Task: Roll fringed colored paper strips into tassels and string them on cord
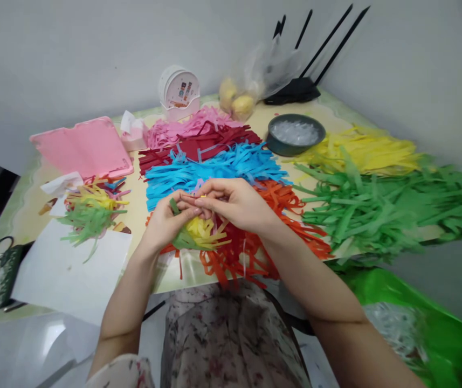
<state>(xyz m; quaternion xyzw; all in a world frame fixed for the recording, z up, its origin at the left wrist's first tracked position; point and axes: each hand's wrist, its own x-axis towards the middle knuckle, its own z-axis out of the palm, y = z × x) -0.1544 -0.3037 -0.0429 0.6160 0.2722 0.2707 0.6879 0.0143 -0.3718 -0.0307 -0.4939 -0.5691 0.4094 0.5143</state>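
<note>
Both hands meet over the front middle of the table. My left hand (170,218) is closed around a small bunch of paper strips (203,234), green and yellow, that hangs below the fingers. With thumb and fingers pinched, my right hand (231,202) grips a thin reddish strip at the top of this bunch; its exact shape is partly hidden by the fingers. Just behind the hands lie blue strips (214,170). Orange-red strips (279,199) spread under and beside my right hand, some hanging over the table edge.
Dark red strips (206,144), pink strips (192,126), yellow strips (368,151) and green strips (380,202) lie in heaps. A dark bowl (283,146) holds clear pieces. At left are a mixed bunch (93,207), white paper (73,269) and a pink tablet case (81,145).
</note>
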